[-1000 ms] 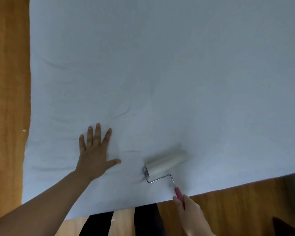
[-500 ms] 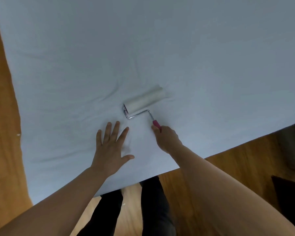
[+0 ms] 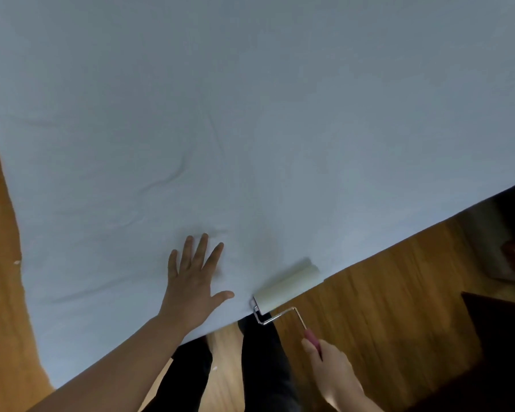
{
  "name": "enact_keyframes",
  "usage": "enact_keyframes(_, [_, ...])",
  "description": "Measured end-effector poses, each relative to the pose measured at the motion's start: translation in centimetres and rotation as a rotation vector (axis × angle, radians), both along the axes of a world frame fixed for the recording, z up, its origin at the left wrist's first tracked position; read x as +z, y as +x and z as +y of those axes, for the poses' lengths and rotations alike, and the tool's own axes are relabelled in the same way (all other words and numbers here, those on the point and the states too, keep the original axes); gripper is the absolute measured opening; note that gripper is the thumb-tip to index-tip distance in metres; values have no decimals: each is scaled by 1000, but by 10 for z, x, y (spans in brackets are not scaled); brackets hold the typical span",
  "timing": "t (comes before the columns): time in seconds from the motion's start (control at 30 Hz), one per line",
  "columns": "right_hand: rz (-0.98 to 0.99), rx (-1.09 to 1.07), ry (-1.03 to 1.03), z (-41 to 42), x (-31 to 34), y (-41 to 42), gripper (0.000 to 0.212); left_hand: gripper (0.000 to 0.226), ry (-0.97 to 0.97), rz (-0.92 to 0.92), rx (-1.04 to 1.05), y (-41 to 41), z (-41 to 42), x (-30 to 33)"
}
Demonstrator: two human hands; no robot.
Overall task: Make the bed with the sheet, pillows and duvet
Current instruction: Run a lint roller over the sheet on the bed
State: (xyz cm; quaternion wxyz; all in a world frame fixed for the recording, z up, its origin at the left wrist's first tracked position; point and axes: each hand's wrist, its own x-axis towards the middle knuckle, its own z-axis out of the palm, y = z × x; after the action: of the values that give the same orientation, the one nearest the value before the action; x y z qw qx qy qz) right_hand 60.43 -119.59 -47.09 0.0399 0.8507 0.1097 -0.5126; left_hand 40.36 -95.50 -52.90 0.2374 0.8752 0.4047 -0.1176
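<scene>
Sheet: the pale sheet [image 3: 250,129] was spread flat over the bed, with shallow creases left near its middle.
Left hand: the left hand [image 3: 192,288] was laid open, fingers spread, on the sheet just inside its near edge, probably so the cloth was pinned taut.
Lint roller: the lint roller [image 3: 289,285] was set at the sheet's near edge, its drum half over the floor [image 3: 384,292].
Right hand: the right hand [image 3: 329,364] was closed round the roller's pink handle, off the sheet.
Pillows, duvet: none were seen.

Broad sheet [image 3: 280,114] open beyond, left hand [image 3: 192,288] flat near edge, lint roller [image 3: 289,285] just beside it
</scene>
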Motion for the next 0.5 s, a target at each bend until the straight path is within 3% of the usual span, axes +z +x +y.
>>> enact_keyframes(0.17, [11,-46,79,37,-9,-3,40,98,2,-18,-5,10,0,-4])
enact_keyframes(0.37, [50,-45,284,173,-25,7,47,101,12,16,58,10,12,-6])
enact_keyframes(0.5, [65,-66,310,270,-24,29,49,101,22,30,94,12,24,-5])
